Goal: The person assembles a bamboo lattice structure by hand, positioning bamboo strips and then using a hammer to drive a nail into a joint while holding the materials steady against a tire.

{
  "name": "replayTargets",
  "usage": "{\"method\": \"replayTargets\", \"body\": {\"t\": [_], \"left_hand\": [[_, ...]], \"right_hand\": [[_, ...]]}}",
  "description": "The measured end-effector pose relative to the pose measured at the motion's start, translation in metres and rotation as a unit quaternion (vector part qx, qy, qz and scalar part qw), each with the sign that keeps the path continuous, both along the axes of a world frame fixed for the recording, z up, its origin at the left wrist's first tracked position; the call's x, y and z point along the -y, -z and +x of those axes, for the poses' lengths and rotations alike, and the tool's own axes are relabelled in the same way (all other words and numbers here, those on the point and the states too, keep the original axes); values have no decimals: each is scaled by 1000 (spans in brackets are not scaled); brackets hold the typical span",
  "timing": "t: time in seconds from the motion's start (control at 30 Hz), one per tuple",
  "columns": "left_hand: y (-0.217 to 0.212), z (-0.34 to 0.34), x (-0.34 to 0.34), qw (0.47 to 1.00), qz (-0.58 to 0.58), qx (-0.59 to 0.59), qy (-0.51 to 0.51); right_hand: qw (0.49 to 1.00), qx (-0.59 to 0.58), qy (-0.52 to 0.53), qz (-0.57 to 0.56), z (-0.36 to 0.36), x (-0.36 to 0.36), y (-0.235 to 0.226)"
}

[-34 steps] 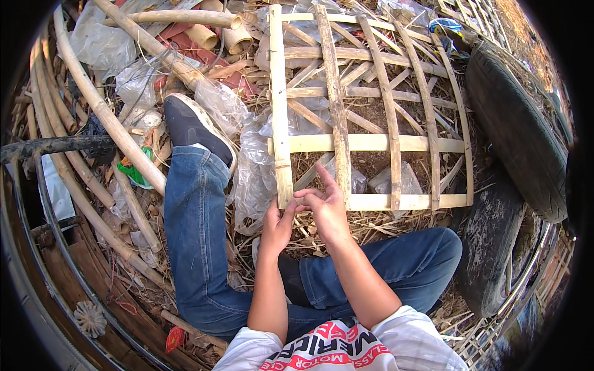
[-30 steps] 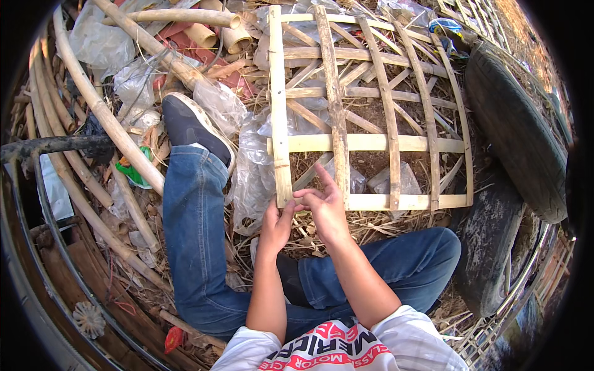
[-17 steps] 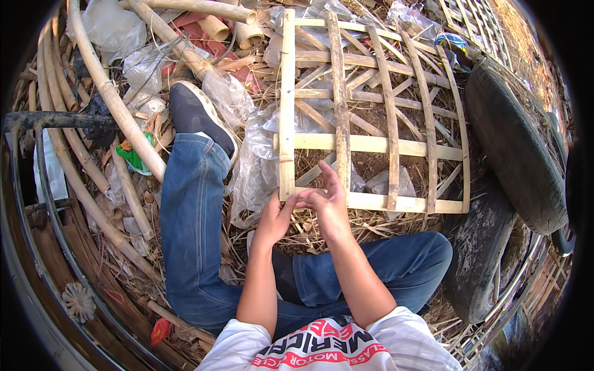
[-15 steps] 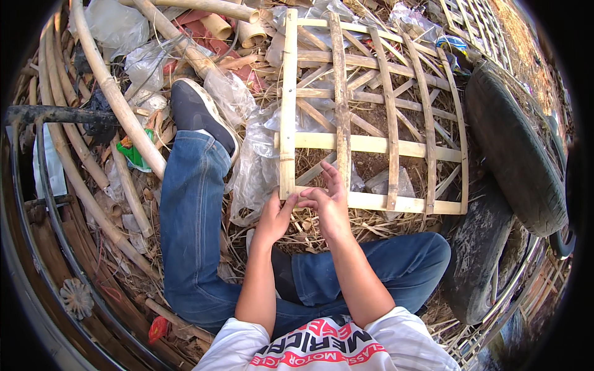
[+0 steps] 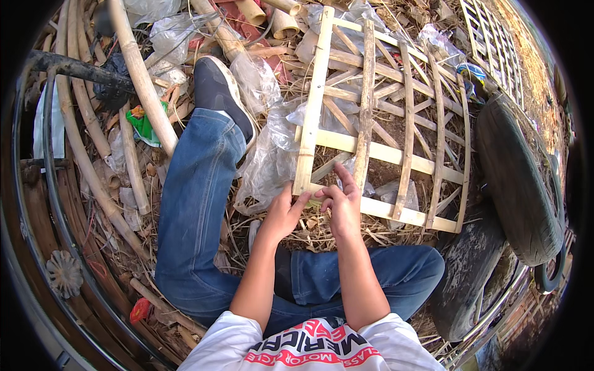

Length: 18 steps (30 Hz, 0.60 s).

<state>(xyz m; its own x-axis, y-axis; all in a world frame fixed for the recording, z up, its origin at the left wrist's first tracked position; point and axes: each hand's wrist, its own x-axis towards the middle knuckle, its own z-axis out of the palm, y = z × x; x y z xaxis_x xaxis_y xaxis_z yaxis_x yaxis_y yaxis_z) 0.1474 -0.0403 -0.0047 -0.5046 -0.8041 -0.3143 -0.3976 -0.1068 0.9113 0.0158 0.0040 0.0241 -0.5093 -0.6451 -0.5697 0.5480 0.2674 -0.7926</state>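
Observation:
A lattice panel of split bamboo slats lies in front of me, its pale left slat (image 5: 314,102) crossing the pale near slat (image 5: 405,214) at the near left corner. My left hand (image 5: 284,214) is closed on that corner, thumb over the slat and fingers at its outer side. Beside it, my right hand (image 5: 344,207) rests at the near slat's end. Its thumb and a bent finger pinch close together, another finger points up and away. Whatever sits in this pinch is too small to make out.
Two worn tyres (image 5: 518,179) stand and lie at the right. Bamboo poles (image 5: 139,77) and a black metal frame (image 5: 46,154) fill the left. Plastic sheeting (image 5: 269,157) and dry scraps cover the ground. Another lattice panel (image 5: 495,49) lies far right.
The whole view has turned slightly, so the panel now slants more to the right. Both hands stay at the same corner, with small shifts in the right hand's fingers.

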Motion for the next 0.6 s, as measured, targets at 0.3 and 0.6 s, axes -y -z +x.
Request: {"method": "replayTargets", "body": {"t": [0.3,0.6], "left_hand": [[6,2,2,999,47,-3,11],[0,13,6,995,89,41,0]], "right_hand": [[996,57,-62,27,-11,9,-1],[985,62,-131,91,-17,12,-1]]}}
